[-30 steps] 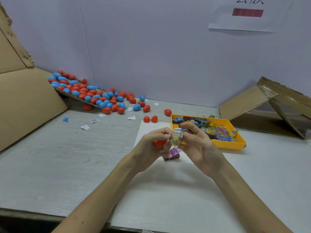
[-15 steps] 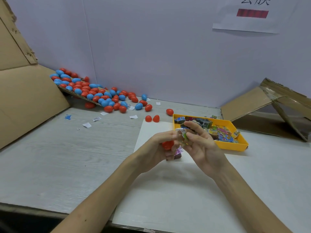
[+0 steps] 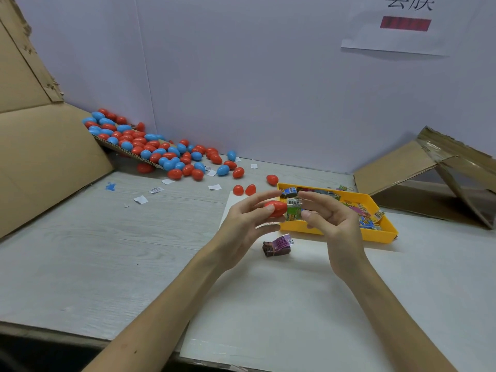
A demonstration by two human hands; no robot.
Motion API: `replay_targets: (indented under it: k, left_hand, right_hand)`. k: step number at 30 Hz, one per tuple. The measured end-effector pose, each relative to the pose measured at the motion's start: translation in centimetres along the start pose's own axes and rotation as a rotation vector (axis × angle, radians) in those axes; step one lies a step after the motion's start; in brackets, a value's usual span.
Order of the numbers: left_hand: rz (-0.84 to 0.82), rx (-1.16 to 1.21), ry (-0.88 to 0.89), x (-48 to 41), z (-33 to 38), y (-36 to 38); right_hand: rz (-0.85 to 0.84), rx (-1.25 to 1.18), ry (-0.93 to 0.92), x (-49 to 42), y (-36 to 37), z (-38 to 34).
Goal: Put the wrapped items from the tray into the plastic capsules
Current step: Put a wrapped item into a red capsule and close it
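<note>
Lifted and eased apart since a second ago: left hand (image 3: 241,226) up off the sheet (image 3: 281,304), thumb and fingertips gripping a red half (image 3: 273,208) with its open end turned rightward; right hand (image 3: 331,224) pinching a green item (image 3: 293,212) between thumb and fingertips, butted against that open end. Half a second back, held lower and tighter, with the green item bunched between both sets of fingers and partly hidden; now plainly at the mouth of the red half and touching it, with no telling how far in (rim and wrapper overlapping from this angle). Also uncovered by the lift: a purple item (image 3: 276,245) lying on the sheet just in front of the tray's (image 3: 381,235) near wall, partly behind the hands before. Judged, then, as mid-insertion: green item out of the tray and held above the sheet, not yet enclosed, and no closing half in either hand. Likely needed next: push the wrapper fully inside, reach for one of the spare halves (image 3: 243,189) lying near the sheet's far edge, and snap the two together. Worth minding the wrapper's crimped end, apt to catch in the seam. Plenty more in the tray, right of the surface's middle; capsules (image 3: 161,153) heaped at the far left corner, well apart from both hands.
</note>
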State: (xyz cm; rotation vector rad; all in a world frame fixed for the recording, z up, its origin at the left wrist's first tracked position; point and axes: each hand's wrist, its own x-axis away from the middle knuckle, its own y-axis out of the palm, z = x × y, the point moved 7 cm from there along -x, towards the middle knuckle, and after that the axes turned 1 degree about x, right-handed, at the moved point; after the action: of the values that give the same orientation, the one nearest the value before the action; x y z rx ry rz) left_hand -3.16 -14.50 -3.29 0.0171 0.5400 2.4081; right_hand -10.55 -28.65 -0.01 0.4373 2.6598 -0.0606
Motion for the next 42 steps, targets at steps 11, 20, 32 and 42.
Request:
replay_targets:
  k: [11, 20, 32, 42]
  left_hand:
    - [0.024, -0.12, 0.03, 0.3, 0.1, 0.3]
    - [0.041, -0.192, 0.123, 0.3, 0.5, 0.3]
    - [0.087, -0.239, 0.173, 0.3, 0.9, 0.0]
    - [0.037, -0.209, 0.173, 0.1, 0.7, 0.1]
  right_hand:
    - [0.015, 0.025, 0.009, -0.1, -0.1, 0.2]
    - [0.067, 0.064, 0.003, -0.1, 0.0, 0.1]
    - [-0.005, 0.014, 0.081, 0.0, 0.5, 0.6]
    - [-0.006, -0.189, 0.227, -0.2, 0.4, 2.0]
